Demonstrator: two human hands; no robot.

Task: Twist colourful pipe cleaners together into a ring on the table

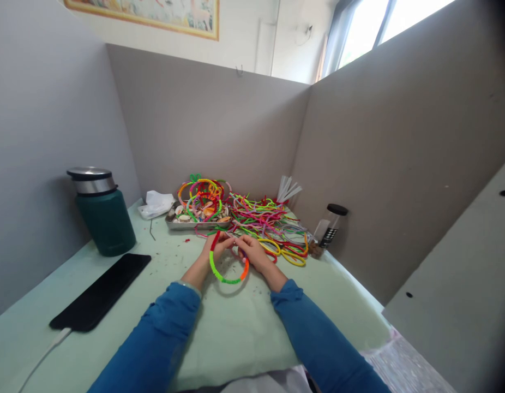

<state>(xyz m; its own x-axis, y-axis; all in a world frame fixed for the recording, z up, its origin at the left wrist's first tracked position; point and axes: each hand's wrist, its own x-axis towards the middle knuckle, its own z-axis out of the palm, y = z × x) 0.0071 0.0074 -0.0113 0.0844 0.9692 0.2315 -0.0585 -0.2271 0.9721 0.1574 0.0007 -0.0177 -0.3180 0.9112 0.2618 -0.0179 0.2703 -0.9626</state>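
Note:
Between my two hands is a ring of fuzzy pipe cleaner (224, 280), banded in red, bright green and orange. My left hand (216, 248) is closed on the ring's upper left, near the red part. On the other side, my right hand (252, 252) is closed with its fingertips meeting the left ones at the top of the ring. What exactly the fingertips pinch there is too small to make out. The ring hangs tilted toward me over the table (236, 338).
Behind my hands stand a metal tray (199, 225) of shells with several coloured rings, and a heap of pipe cleaners (260, 215). At left are a green bottle (105, 218), a phone (103, 295) on a cable and white tissue (157, 204). A black-lidded jar (332, 226) stands right.

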